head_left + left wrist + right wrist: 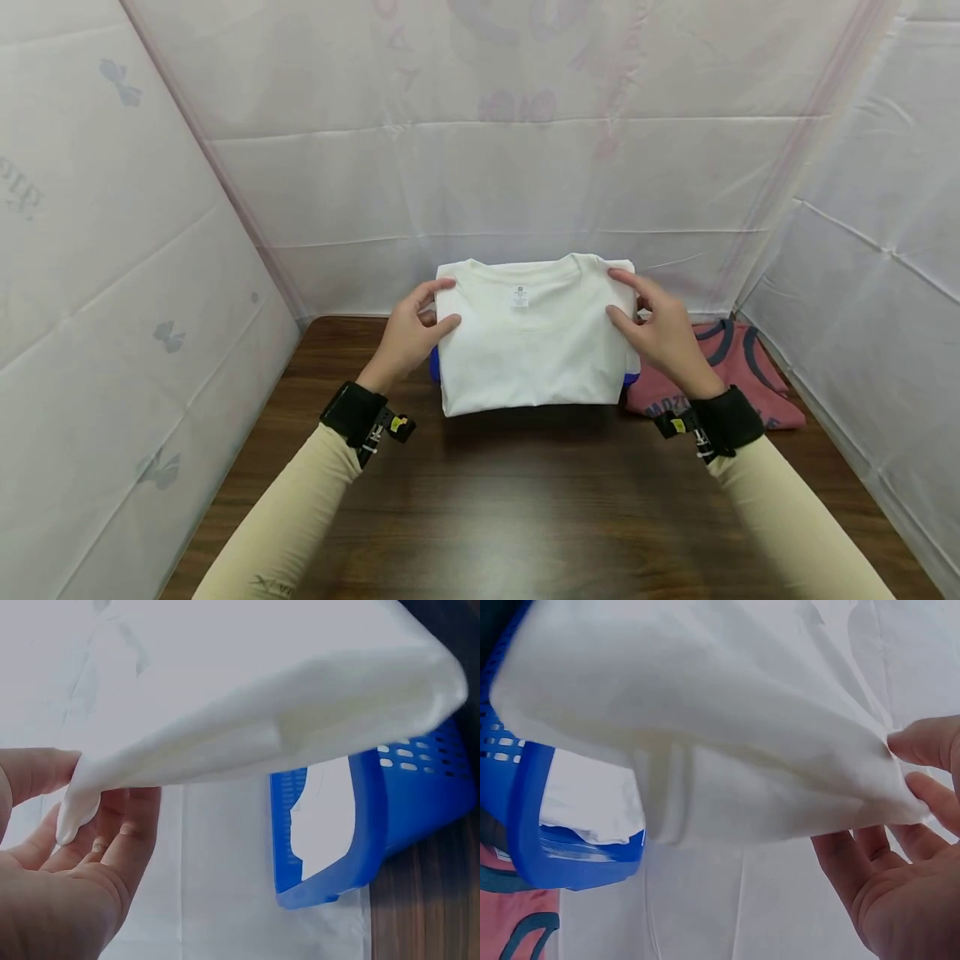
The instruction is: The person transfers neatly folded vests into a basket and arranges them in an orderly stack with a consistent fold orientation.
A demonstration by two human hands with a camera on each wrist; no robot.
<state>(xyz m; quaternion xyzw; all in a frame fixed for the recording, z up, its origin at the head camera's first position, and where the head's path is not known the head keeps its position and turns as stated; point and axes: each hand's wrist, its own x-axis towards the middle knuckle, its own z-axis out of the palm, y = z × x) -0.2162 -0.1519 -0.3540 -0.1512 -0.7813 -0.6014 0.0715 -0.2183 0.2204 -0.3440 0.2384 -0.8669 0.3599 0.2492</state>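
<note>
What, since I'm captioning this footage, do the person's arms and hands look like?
The left sleeve and right sleeve are pale cream, the left bearing a dark marking, not legible. Each wrist has a black band with a small dark device showing a yellow patch. The left hand and right hand are ungloved.

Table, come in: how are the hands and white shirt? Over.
Left hand, right hand: both gripping white shirt. Shirt folded, held up, partly hiding blue basket. Pink shirt beside basket; no blockage visible.
</note>
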